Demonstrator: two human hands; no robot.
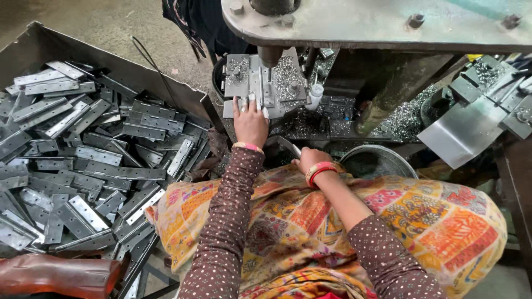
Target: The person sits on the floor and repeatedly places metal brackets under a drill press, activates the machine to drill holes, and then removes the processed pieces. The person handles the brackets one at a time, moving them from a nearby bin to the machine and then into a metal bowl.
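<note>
Hinge (260, 83) of grey metal, flat, lying open on drill-press jig plate (265, 84), strewn with bright shavings. Left hand (250, 123) pressed on hinge's near edge, fingers (244, 104) extended, close together, tips flat on metal; drill bit (270, 58) just beyond fingertips, above hinge. Right hand (310, 159) lower, near lap, fingers curled around thin silvery piece (295, 149); exact grip hard to tell. Red and gold bangles (320, 171) at right wrist. Box (33, 47) well left of left fingers, heaped with matching grey hinges (83, 155), holes punched along leaves. Round metal pan (377, 160) just right of right fingers.
</note>
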